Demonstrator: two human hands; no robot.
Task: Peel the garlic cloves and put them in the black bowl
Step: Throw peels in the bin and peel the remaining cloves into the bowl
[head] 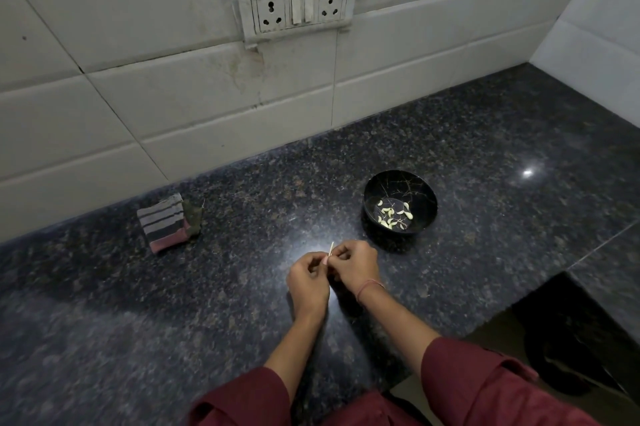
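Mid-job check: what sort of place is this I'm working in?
Most likely a home kitchen counter: a dark speckled granite worktop, a white tiled wall with a socket-and-switch plate, and peeled garlic cloves in a black bowl.

A grimy white socket panel [300, 8], two sockets flanking a pair of switches [297, 9], with clear plastic taped round its edges, sits in a white tiled wall [104, 107]. Below the panel runs a dark speckled stone surface [485, 135]. A folded striped cloth [164, 226] lies on the surface, below and left of the panel, near the wall's foot. Well below and right of the panel, a dark recess [571, 339] meets the surface's edge.
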